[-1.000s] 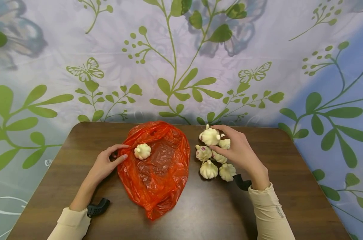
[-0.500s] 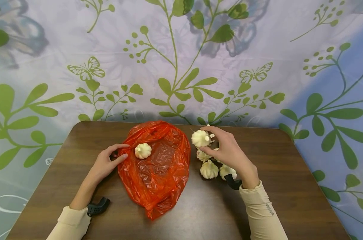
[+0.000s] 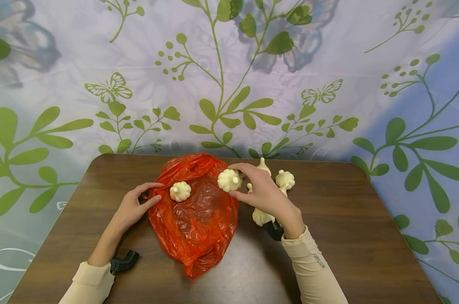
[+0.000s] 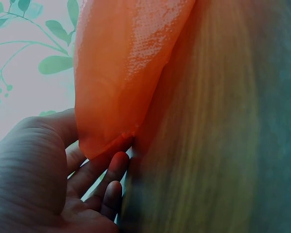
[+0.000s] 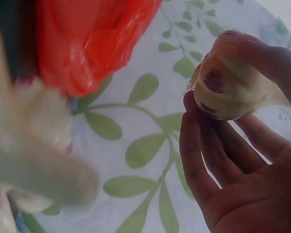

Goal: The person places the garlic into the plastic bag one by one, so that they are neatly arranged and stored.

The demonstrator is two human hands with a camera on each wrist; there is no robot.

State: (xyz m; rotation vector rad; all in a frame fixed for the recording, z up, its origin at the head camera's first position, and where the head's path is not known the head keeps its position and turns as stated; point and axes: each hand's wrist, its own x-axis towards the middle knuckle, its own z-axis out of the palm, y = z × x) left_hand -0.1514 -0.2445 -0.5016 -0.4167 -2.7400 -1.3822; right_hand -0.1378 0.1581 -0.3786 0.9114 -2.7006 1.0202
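My right hand (image 3: 265, 192) grips a whitish garlic bulb (image 3: 227, 180) over the right edge of a red plastic bag (image 3: 210, 236). In the right wrist view, thumb and fingers curl round this bulb (image 5: 233, 87), which shows purple streaks and roots. My left hand (image 3: 130, 207) pinches the bag's left edge; in the left wrist view the thin film (image 4: 116, 82) falls between thumb and fingers. On the bag, close to the left fingertips, sits another garlic bulb (image 3: 180, 191). To the right, partly hidden behind my right hand, lie several more bulbs (image 3: 285, 180).
All of this lies on a brown wooden table (image 3: 339, 228). Behind its far edge hangs a pale cloth (image 3: 229, 76) printed with green leaves and butterflies. Dark wrist mounts (image 3: 125, 261) stick out below both wrists, the right one close to the pile.
Lifted off the pile, the garlic bulb in my right hand has moved left to the bag's right edge. More of the pile's right side shows. The left hand stays at the bag.
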